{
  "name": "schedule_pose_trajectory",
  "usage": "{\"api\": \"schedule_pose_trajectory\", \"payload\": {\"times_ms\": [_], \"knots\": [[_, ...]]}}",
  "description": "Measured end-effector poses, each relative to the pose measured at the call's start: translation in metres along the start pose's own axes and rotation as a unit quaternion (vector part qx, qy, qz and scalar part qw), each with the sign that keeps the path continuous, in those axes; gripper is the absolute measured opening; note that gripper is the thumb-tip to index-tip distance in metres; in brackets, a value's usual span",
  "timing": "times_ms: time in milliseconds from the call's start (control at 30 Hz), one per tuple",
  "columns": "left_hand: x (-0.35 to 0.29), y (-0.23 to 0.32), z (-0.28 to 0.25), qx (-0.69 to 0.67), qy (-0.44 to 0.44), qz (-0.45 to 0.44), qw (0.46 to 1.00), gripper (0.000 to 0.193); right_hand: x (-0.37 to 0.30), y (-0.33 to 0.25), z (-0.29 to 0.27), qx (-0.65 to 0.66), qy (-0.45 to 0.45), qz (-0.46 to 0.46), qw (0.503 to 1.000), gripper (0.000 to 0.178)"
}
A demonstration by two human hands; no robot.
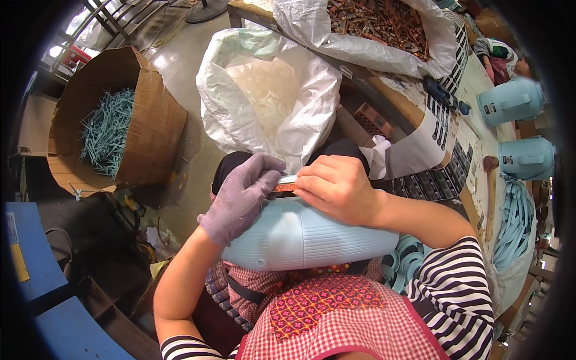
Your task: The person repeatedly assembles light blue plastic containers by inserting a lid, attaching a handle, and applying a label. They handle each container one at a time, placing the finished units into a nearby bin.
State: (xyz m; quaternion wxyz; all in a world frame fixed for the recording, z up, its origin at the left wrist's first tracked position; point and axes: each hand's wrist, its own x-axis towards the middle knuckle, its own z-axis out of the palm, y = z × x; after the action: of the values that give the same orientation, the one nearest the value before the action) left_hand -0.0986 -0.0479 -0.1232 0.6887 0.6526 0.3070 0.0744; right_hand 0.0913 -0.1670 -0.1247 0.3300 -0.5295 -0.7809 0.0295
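A light blue vacuum jug body (288, 235) lies sideways across my lap, its ribbed side up. My left hand (245, 193), in a greyish purple knit glove, is closed around the left part of the jug's handle, on the side away from me. Bare, my right hand (338, 189) grips the same handle from the right, fingers and thumb pressed together. Between the hands a small reddish-brown strip (285, 187) shows at the handle; its ends are hidden by my fingers. I cannot tell whether it is fixed there.
A carton (157, 129) of thin light blue pieces stands left. Ahead is a white sack (213, 90) of translucent rings. On the bench (480, 174) at right are a sack of brown strips (384, 24), a power screwdriver (439, 91), and two light blue jugs (510, 102). Light blue strips (513, 222) hang beside it.
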Motion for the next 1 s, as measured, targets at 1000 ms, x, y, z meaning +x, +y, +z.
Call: {"api": "schedule_pose_trajectory", "payload": {"times_ms": [1000], "knots": [[0.171, 0.049, 0.19, 0.14, -0.025, 0.18, 0.973, 0.03, -0.2, 0.071, -0.281, 0.192, 0.16, 0.457, 0.853, 0.057]]}}
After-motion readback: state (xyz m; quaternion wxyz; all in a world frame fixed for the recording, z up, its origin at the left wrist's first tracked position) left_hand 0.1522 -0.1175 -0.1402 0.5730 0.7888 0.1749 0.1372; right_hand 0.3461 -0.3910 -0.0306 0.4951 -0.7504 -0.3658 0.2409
